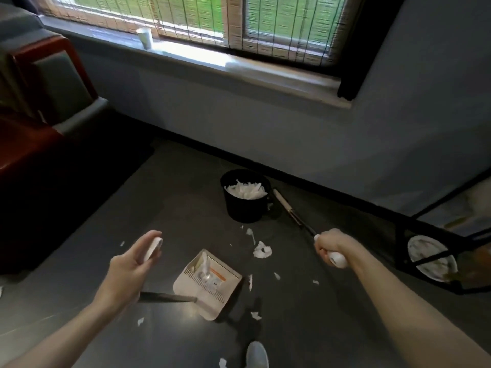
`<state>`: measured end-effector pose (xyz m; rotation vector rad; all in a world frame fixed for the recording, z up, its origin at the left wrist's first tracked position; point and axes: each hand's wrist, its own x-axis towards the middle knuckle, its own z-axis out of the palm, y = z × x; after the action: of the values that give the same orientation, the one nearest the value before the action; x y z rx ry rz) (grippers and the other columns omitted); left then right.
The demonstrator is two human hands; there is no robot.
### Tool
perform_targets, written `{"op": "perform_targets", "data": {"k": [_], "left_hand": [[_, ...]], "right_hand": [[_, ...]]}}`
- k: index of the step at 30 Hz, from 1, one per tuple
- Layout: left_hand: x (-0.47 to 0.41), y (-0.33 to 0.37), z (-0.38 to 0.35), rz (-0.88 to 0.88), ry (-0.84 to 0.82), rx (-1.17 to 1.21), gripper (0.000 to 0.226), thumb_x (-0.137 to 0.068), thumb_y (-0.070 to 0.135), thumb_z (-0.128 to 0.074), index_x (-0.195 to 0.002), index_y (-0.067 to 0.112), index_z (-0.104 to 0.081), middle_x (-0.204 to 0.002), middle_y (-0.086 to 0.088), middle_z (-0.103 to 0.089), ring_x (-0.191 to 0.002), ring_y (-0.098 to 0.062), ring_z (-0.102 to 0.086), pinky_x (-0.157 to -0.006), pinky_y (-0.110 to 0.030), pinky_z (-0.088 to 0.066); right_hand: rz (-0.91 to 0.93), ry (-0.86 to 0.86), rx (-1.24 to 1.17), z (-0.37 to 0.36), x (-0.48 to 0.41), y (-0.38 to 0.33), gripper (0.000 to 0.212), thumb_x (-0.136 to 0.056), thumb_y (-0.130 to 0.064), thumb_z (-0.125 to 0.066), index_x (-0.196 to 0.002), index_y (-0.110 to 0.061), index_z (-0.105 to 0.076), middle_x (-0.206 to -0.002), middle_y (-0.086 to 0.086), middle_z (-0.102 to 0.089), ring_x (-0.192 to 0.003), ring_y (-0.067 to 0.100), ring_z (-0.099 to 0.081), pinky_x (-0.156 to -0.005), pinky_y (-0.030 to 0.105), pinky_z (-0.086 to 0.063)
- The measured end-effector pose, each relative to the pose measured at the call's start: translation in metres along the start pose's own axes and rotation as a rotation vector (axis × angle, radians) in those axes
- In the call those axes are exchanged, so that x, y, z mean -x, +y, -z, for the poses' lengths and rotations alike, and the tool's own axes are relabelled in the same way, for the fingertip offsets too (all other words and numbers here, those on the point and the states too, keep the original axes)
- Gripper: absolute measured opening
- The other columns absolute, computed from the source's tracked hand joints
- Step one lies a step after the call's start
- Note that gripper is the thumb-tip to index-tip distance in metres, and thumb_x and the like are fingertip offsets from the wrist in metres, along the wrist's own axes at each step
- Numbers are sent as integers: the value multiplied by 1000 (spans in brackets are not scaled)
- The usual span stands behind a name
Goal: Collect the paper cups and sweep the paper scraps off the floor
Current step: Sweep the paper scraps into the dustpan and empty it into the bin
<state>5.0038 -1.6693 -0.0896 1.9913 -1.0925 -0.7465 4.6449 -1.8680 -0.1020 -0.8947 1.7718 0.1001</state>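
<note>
I read the floor (305, 328) as smooth, dark and glossy, with a glare spot on it. The dustpan (210, 282) looks like smooth off-white plastic. The broom (285, 204) has a glossy white plastic grip. The scraps (262, 250) are crumpled white paper. The bin (245, 208) is matt black, the blind (186, 19) rough woven reed, the chair frame (69, 54) polished reddish wood

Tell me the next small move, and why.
Probably draw the broom back from the bin and sweep the crumpled scrap toward the dustpan: the right hand grips the broom, the left hand holds the dustpan's handle, and scraps lie between.
</note>
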Motion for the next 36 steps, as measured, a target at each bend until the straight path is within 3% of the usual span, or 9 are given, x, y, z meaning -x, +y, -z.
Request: {"op": "perform_targets", "data": {"k": [3, 7, 10, 16, 19, 23, 27, 31, 36], "left_hand": [[-12, 2, -5, 31, 43, -14, 29, -89, 21, -64, -112, 38, -62, -92, 9, -69, -91, -6, -62, -69, -6, -40], [-23, 1, -15, 36, 126, -1, 38, -85, 21, -66, -104, 54, -59, -98, 29, -65, -85, 20, -57, -76, 2, -38], [-32, -1, -16, 42, 139, -13, 39, -80, 32, -64, -98, 66, -56, -92, 44, -60, -86, 27, -52, -77, 3, -37], [-34, -11, -15, -12, 136, -70, 45, -83, 28, -64, -99, 68, -54, -91, 30, -64, -77, 17, -58, -70, -1, -39], [-29, -22, -7, -32, 95, -83, 53, -85, 23, -66, -98, 72, -51, -79, 12, -60, -69, -5, -52, -64, -6, -39], [-12, -37, 12, -77, 35, -64, 50, -86, 19, -66, -96, 66, -54, -81, 6, -57, -72, -11, -48, -61, -7, -39], [16, -58, 39, -117, -46, -32, 38, -87, 23, -65, -101, 57, -56, -80, -13, -68, -67, -24, -58, -59, -27, -44], [41, -80, 66, -124, -82, 14, 40, -87, 21, -67, -99, 58, -56, -85, -6, -69, -72, -17, -58, -63, -23, -41], [54, -102, 92, -111, -95, -16, 39, -86, 26, -67, -100, 60, -56, -83, 6, -69, -71, -14, -60, -65, -23, -45]], "right_hand": [[69, 20, 151, 11, -51, -28, 39, -82, 3, -52, -121, -3, -50, -88, 18, -62, -56, 18, -54, -53, 26, -45], [169, 30, 338, 18, -110, -61, 44, -83, 4, -52, -127, -2, -49, -111, 26, -62, -76, 27, -58, -62, 31, -47], [148, -22, 458, 9, -132, -73, 61, -86, 6, -51, -142, -13, -38, -114, 25, -60, -83, 28, -55, -69, 30, -45], [63, -113, 578, -17, -127, -46, 77, -92, 3, -48, -154, -16, -6, -112, 13, -43, -79, 22, -44, -84, 29, -40], [-11, -117, 456, -30, -106, -15, 76, -94, -3, -49, -153, -22, -5, -103, 14, -52, -76, 19, -51, -76, 28, -46], [-104, -158, 275, -59, -53, 37, 81, -91, -3, -53, -153, -29, -8, -83, 12, -56, -57, 13, -49, -57, 25, -45], [-145, -190, 224, -96, 12, 88, 83, -85, 5, -48, -151, -33, -14, -76, 10, -59, -40, 11, -46, -43, 22, -40], [-155, -185, 193, -148, 79, 125, 84, -82, 6, -44, -152, -33, -17, -78, 10, -56, -31, 11, -43, -37, 18, -36], [-93, -152, -7, -168, 132, 135, 76, -82, 11, -39, -145, -31, -33, -35, -1, -44, -28, 5, -33, -34, 12, -30]]}}
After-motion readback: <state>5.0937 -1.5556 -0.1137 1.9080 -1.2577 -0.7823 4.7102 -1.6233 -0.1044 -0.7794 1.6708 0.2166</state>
